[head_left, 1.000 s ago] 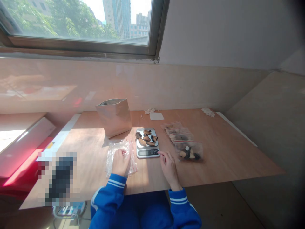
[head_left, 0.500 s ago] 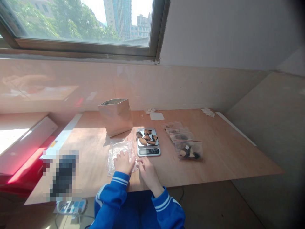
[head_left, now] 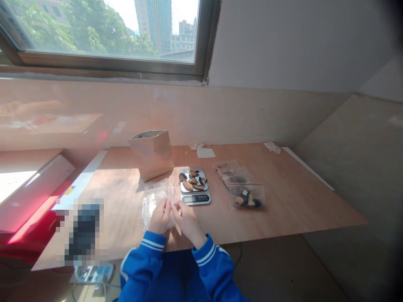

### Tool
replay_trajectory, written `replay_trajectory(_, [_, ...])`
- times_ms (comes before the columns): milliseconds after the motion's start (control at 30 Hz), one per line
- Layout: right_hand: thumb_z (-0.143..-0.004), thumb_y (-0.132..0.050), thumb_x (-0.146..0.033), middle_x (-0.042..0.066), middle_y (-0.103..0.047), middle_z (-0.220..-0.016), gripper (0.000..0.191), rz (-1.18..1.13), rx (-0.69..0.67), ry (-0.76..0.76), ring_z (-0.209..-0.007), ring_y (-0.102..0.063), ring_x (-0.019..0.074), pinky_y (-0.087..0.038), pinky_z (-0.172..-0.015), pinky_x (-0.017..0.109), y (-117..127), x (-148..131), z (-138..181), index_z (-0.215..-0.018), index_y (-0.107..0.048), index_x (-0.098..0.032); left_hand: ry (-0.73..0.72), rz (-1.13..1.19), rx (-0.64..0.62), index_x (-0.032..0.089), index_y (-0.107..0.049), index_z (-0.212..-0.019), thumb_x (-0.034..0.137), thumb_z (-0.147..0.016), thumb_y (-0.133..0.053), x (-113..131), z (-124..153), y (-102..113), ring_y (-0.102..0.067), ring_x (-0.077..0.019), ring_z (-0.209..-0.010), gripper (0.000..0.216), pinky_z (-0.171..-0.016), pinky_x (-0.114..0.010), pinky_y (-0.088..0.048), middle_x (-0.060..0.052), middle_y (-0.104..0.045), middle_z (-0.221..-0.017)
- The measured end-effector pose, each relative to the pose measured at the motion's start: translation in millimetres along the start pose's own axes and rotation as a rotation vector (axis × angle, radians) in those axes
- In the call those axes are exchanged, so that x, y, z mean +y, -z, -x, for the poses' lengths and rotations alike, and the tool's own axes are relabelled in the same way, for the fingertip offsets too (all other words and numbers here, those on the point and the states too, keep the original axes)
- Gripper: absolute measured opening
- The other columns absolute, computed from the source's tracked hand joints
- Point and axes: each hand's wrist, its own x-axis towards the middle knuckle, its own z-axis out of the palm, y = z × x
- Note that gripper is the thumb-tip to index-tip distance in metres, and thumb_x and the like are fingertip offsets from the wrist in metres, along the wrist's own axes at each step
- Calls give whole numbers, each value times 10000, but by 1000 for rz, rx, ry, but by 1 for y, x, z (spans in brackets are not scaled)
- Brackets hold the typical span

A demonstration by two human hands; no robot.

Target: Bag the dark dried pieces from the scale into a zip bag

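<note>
My left hand (head_left: 160,217) and my right hand (head_left: 186,219) meet fingertip to fingertip in front of the scale, both pinched on the edge of a clear plastic zip bag (head_left: 172,197). More flat clear bags (head_left: 148,208) lie beneath and left of my left hand. Just beyond my hands stands a white digital kitchen scale (head_left: 206,201) with a dark button panel. Several brown, dark-edged dried pieces (head_left: 188,185), possibly dried mushroom, rest on its plate.
An upright brown paper bag (head_left: 153,157) stands behind the clear bags. Right of the scale, filled zip bags (head_left: 248,199) overlap in a row. A white card (head_left: 206,153) and crumpled tissue (head_left: 272,147) lie at the back. A pixelated dark object (head_left: 83,230) is at left.
My left hand has gone from spread on the clear bags to pinching beside my right hand. A bag's edge has lifted between them. The view has shifted slightly.
</note>
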Motion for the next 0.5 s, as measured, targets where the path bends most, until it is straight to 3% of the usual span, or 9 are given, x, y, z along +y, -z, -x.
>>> replay_trajectory(100, [-928, -432, -362, -17, -574, -576, 302, -122, -40, -63, -541, -554, 147, -404, -519, 237, 6, 0, -8, -683, -539, -222, 14, 40, 77, 233, -395, -659, 383, -913, -299, 12, 1, 4, -496, -165, -541, 310, -559, -290, -394, 0, -450, -568])
replay_trajectory(200, [-926, -399, -369, -16, -565, -550, 338, -245, 58, -122, -520, -547, 141, -405, -516, 238, 20, 9, -14, -653, -515, -208, 80, 13, 253, 229, -391, -642, 386, -901, -316, 16, 0, 15, -461, -146, -514, 312, -537, -271, -358, 16, -430, -539])
replay_trajectory(300, [-901, -455, -382, 1, -599, -609, 336, -230, 52, -59, -588, -572, 146, -453, -583, 249, 39, 20, -19, -628, -519, -198, 138, 10, 362, 219, -395, -612, 418, -893, -357, 18, -4, 30, -453, -130, -531, 347, -545, -249, -343, 25, -438, -531])
replay_trajectory(400, [-915, -460, -393, 50, -662, -900, 257, -114, 28, 80, -826, -632, 177, -516, -737, 294, 58, 34, -25, -859, -617, -198, 183, 44, 385, 215, -389, -581, 440, -882, -375, 20, -11, 40, -435, -124, -524, 377, -540, -239, -334, 34, -411, -504])
replay_trajectory(500, [-916, -473, -369, 133, -567, -1220, 321, 98, 199, 188, -1161, -545, 244, -477, -955, 414, 73, 55, -39, -1182, -541, -202, 236, 79, 403, 215, -404, -571, 441, -870, -389, 23, -18, 42, -434, -126, -518, 375, -537, -237, -334, 37, -406, -492])
